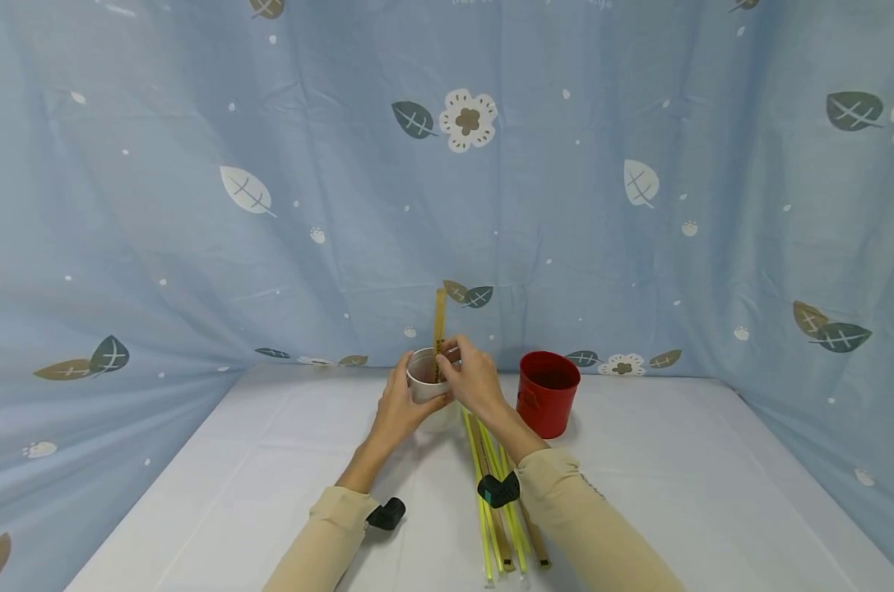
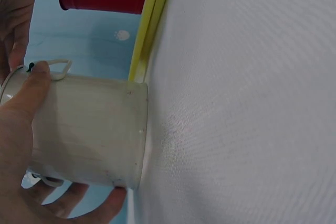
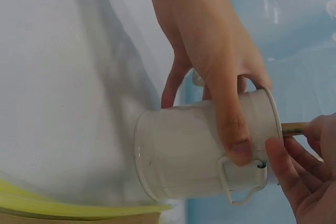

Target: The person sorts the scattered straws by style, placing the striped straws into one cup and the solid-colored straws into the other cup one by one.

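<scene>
My left hand (image 1: 396, 413) grips a small white metal bucket (image 2: 94, 129), its thumb and fingers around the sides. Wire handles stick out from the bucket's wall, one of them under the thumb in the right wrist view. At the rim, my right hand (image 1: 476, 385) pinches a long narrow brown stick (image 1: 440, 316) with dark print on it. Upright in the head view, the stick has its lower end inside the bucket and its top well above the fingers. How far down it reaches is hidden by the wall.
Right of the hands stands a red bucket (image 1: 548, 403). Several yellow-green sticks (image 1: 479, 477) and brown sticks (image 1: 500, 530) lie lengthwise on the white tablecloth (image 1: 269, 485), partly under the right forearm. Behind the table hangs a blue patterned curtain (image 1: 343, 247).
</scene>
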